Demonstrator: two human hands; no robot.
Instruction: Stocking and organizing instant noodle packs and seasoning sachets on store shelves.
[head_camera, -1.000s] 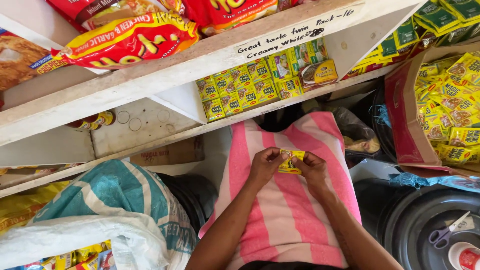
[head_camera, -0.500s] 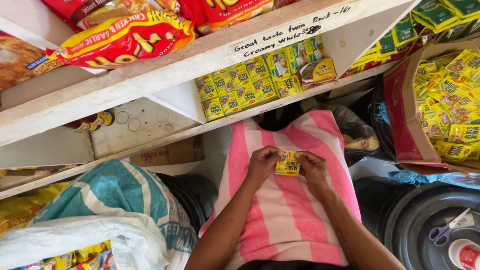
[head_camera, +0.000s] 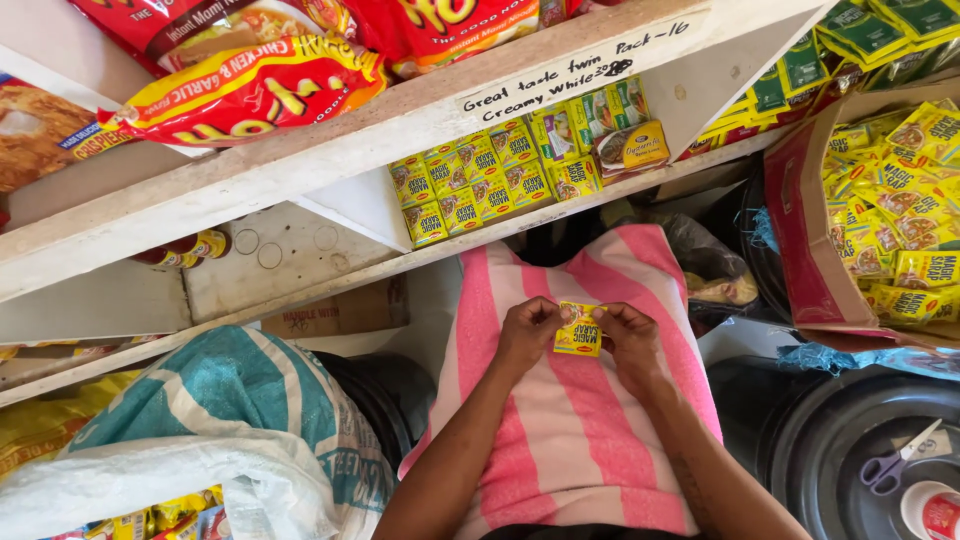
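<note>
— Hands first: what has each one got?

— Both are on one thing. The left hand (head_camera: 525, 335) and the right hand (head_camera: 628, 338) are closed in a pinch on the top corners of a small yellow foil sachet (head_camera: 579, 329), one corner each, thumbs toward the middle. It hangs between them just above a pink-and-white striped cloth (head_camera: 580, 430) spread over the person's lap.

— How would you expect that sachet to handle?

— I'd judge it very light and thin, a crinkly wrapper that bends easily and can slip between dry fingers. The edges and corners, where the seal looks flat, seem the best places to take it; squeezing the middle might crush whatever is inside.

— What else is around?

— To the right, a red-sided cardboard box (head_camera: 805, 240) full of the same kind of yellow sachets. Ahead, a white wooden shelf (head_camera: 330, 165) with rows of small yellow packets (head_camera: 470, 185) under it and red noodle packs (head_camera: 250, 90) lying on top. To the left, a teal-and-white woven sack (head_camera: 240, 400). At lower right, a black round lid (head_camera: 840, 440) carrying purple-handled scissors (head_camera: 890, 468).

— Anything in the way?

— Nothing lies between the hands and the sachet. The space is tight, though: the shelf edge is near in front and the box is close by the right elbow.
</note>
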